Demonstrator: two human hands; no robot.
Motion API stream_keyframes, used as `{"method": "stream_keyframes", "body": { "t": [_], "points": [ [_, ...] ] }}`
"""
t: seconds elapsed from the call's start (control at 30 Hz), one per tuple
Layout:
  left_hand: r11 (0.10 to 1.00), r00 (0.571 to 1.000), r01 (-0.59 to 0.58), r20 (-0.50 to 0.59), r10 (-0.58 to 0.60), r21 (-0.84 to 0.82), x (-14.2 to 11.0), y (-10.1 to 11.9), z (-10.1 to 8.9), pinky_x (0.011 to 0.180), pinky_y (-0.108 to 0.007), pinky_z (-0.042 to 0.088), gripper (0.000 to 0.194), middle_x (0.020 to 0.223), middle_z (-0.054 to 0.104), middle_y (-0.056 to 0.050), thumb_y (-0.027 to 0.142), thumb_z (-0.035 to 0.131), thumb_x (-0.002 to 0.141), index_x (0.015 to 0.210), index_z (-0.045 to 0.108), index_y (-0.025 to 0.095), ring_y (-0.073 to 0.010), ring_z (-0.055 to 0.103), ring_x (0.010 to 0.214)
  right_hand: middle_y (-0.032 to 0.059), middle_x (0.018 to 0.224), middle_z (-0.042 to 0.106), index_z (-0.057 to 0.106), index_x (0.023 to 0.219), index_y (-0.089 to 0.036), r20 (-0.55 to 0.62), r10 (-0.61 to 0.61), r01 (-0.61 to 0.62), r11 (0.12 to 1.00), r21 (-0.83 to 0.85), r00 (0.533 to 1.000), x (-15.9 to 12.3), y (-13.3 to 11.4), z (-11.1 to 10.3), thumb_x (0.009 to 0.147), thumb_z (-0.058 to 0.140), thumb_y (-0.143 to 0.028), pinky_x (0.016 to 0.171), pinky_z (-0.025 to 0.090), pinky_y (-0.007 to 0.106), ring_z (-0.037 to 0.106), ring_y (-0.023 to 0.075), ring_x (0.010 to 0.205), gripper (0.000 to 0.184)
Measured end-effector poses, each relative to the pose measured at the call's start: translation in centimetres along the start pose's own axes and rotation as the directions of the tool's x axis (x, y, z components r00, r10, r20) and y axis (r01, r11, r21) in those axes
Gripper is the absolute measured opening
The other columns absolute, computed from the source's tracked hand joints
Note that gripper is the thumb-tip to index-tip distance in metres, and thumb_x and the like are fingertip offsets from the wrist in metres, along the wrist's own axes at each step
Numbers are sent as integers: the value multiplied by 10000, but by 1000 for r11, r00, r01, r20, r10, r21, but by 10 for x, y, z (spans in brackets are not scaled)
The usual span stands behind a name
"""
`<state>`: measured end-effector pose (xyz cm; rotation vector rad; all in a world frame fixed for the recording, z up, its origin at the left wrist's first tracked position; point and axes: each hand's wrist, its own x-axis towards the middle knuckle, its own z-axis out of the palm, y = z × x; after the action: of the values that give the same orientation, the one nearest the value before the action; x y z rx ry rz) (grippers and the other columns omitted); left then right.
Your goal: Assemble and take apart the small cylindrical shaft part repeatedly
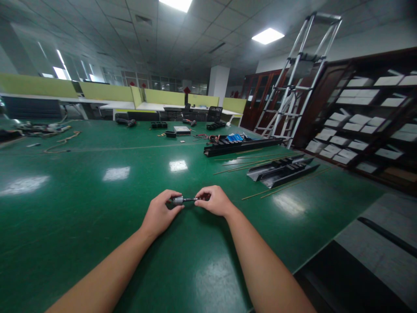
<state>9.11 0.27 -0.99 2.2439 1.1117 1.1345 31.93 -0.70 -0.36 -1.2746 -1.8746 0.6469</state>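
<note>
Over the green tabletop [156,174], my left hand [162,213] is closed around a grey metal cylinder with a thin dark shaft [178,200]. The fingers lie above the cylinder and the thumb below it. Its shaft points right, roughly level. At the shaft's far end, my right hand [213,200] pinches the tip between thumb and fingers. Whether a separate small piece sits in that pinch is hidden. The two hands are close together, with only the shaft and part of the cylinder showing between them.
Black metal channels [286,171] and thin brass-coloured rods [254,196] lie to the right. Behind them is a longer black channel [241,148] with a blue packet [235,138]. Power drills [125,121] and a white box [181,130] sit farther back. An aluminium ladder [298,78] stands beyond.
</note>
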Motion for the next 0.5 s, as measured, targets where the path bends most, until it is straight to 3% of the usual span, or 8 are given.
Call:
{"method": "stream_keyframes", "body": {
  "t": [0.23, 0.33, 0.5],
  "points": [
    [996, 999, 23, -41, -20, 83, 0, -1, -3, 886, -367, 477, 272, 1025, 652, -36, 302, 719, 772, 1022, 637, 232, -215, 601, 981, 25, 678, 683, 749, 812, -148, -30, 18, -18, 1000, 1, 999, 0, 4, -6, 697, 726, -258, 579, 437, 227, 586, 131, 603, 160],
    [985, 985, 142, -110, -131, 97, 1, 0, -6, 872, -391, 483, 319, 1023, 658, -54, 393, 705, 781, 1037, 632, 217, -236, 611, 957, 30, 694, 691, 749, 811, -150, -45, 30, -29, 1000, 7, 999, 0, 9, -9, 699, 725, -269, 583, 443, 229, 592, 135, 615, 164],
    [876, 894, 368, -138, -425, -312, 5, 2, -17, 948, -387, 479, 508, 1120, 662, -96, 503, 607, 840, 1223, 567, 172, -228, 635, 1010, 26, 676, 683, 750, 795, -149, -46, 66, -65, 998, 25, 997, -1, 19, -9, 682, 732, -268, 565, 437, 224, 588, 135, 609, 165]
  ]
}}
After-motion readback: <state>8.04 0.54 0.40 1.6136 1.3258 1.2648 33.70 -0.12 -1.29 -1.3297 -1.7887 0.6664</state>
